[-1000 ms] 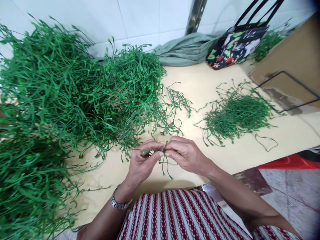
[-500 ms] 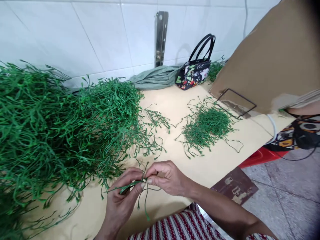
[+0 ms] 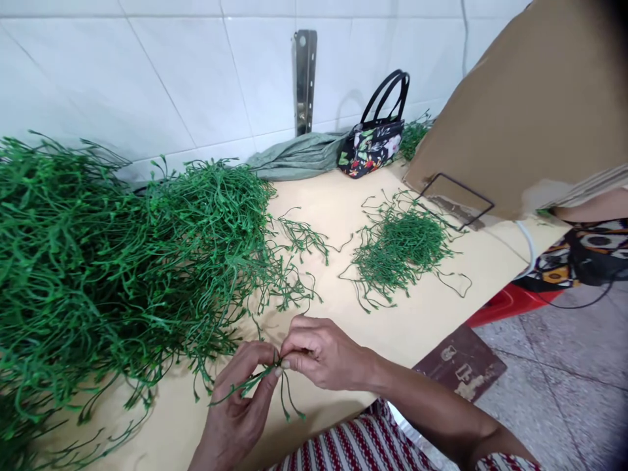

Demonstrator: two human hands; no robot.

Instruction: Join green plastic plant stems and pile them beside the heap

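Thin green plastic plant stems (image 3: 252, 383) are pinched in my left hand (image 3: 238, 402), their ends sticking out past the fingers. My right hand (image 3: 324, 353) meets it fingertip to fingertip, thumb and forefinger closed on the same stems at the point where they cross. A few stem ends dangle below the join. To the left lies a large heap of green plastic stems (image 3: 122, 275), close beyond my left hand. A smaller pile of green stems (image 3: 407, 248) rests farther right on the tabletop (image 3: 338, 301).
A flowered handbag (image 3: 370, 150) and a grey-green cloth (image 3: 299, 157) sit against the tiled wall. At the right stands a large cardboard sheet (image 3: 515, 111) with a wire frame (image 3: 456, 199) before it. Another person's arm (image 3: 598, 208) shows behind the cardboard.
Both hands stay together at the join, with the fingers shifted slightly. The hanging stem ends have swung to a new position. The whole view has moved a little.
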